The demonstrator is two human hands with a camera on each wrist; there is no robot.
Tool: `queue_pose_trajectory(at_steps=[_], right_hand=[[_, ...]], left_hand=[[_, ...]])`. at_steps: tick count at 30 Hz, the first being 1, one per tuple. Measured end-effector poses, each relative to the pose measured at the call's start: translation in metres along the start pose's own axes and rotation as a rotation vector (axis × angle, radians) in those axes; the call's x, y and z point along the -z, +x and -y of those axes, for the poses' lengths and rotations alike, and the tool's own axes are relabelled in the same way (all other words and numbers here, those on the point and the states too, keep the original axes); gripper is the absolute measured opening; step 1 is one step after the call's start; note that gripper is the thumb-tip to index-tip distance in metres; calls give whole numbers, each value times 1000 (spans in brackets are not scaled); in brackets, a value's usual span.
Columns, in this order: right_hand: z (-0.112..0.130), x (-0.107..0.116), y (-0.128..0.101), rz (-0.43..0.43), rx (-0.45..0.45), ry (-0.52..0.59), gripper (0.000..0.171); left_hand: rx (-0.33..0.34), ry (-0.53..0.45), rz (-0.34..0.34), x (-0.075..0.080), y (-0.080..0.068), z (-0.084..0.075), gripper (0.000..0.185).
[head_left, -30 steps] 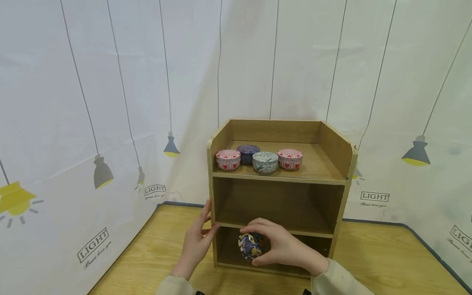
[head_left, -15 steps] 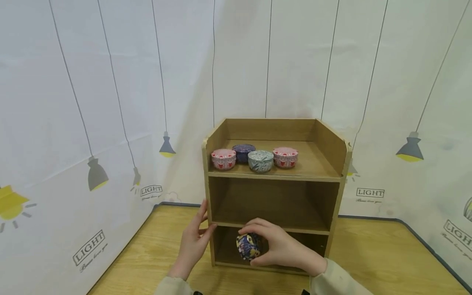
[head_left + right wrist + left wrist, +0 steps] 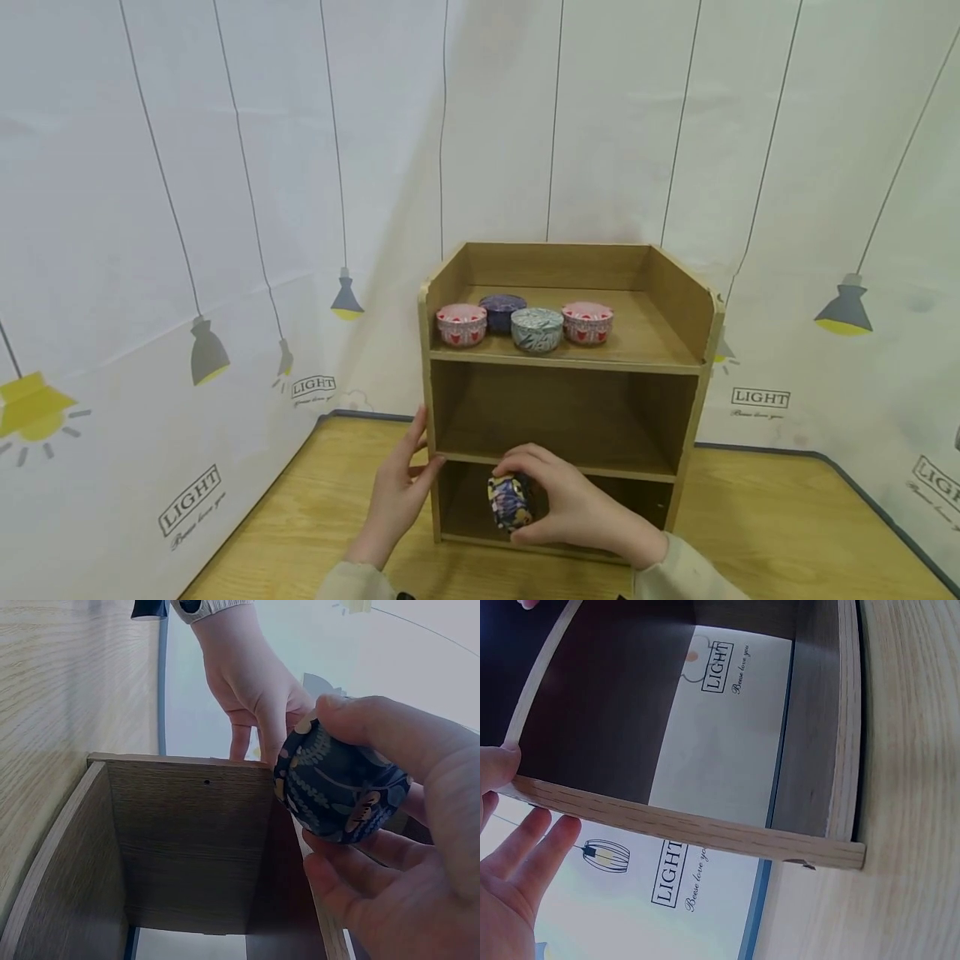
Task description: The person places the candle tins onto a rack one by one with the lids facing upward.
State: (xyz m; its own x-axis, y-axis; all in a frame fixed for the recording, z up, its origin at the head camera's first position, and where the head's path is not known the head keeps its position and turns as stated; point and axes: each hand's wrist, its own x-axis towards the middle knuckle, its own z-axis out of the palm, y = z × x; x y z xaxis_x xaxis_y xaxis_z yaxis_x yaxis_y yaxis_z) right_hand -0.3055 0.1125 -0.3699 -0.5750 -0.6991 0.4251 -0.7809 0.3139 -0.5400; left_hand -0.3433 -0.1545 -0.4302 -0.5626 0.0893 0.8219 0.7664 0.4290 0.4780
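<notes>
My right hand (image 3: 573,508) holds a small round tin (image 3: 510,502) with dark blue floral print, thumb below and fingers above, tilted on its side in front of the lowest compartment. In the right wrist view the tin (image 3: 341,780) is pinched between thumb and fingers. My left hand (image 3: 397,496) grips the left side panel of the small wooden shelf (image 3: 566,364). Its thumb lies at the panel's front edge and its fingers (image 3: 547,851) along the outside. On the top shelf stand two pink tins (image 3: 462,325), a purple tin (image 3: 502,312) and a pale green tin (image 3: 537,330).
The shelf stands on a wood-grain table (image 3: 780,517). White backdrop sheets (image 3: 570,125) printed with hanging lamps rise behind and beside it. In the left wrist view, the backdrop shows through the lowest compartment's partly open back.
The blue tin has turned a little in my right hand, so more of its side edge faces the head camera. The head view shifts slightly. My left hand stays on the panel.
</notes>
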Motion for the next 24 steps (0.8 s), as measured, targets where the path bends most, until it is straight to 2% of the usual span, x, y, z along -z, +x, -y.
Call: queue_pose_trajectory(at_steps=[24], right_hand=[[4,5,3,-103,64,14,70]], left_hand=[[-4,5,-6,1,0,-4,80]])
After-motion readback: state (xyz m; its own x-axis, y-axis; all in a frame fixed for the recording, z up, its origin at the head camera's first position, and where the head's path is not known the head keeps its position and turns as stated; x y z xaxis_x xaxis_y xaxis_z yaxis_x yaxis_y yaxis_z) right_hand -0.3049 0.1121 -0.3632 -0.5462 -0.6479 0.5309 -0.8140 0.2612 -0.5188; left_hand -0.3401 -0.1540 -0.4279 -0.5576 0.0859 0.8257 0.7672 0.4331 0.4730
